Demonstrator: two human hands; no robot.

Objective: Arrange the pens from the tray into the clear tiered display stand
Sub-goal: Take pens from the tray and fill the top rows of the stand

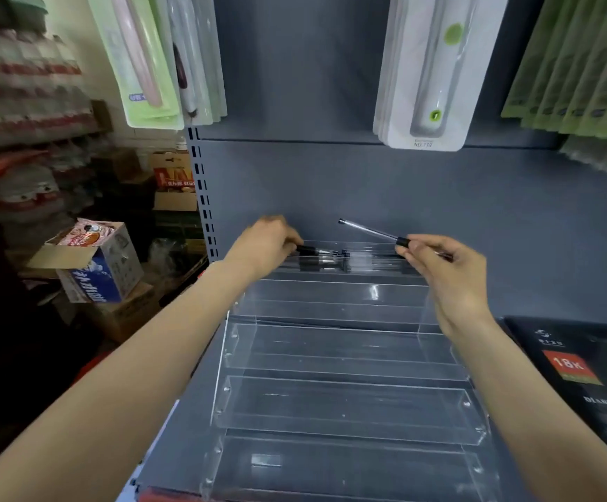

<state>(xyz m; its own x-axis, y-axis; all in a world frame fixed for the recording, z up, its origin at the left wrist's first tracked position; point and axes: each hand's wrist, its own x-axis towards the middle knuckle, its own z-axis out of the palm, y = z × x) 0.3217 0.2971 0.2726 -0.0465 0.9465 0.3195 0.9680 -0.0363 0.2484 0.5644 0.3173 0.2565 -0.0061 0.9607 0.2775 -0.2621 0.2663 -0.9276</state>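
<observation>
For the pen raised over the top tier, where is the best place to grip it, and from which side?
Probably at the black grip section, from the right, where the right hand already pinches the pen. Its clear barrel slants up and leftward, free of the display stand, leaving that lower end nearest.

Right hand [443, 264] pinches pen [374, 231] above stand [345, 356]

2 bare forearms, no sleeves, left hand [264, 244], right hand [450, 273].
</observation>
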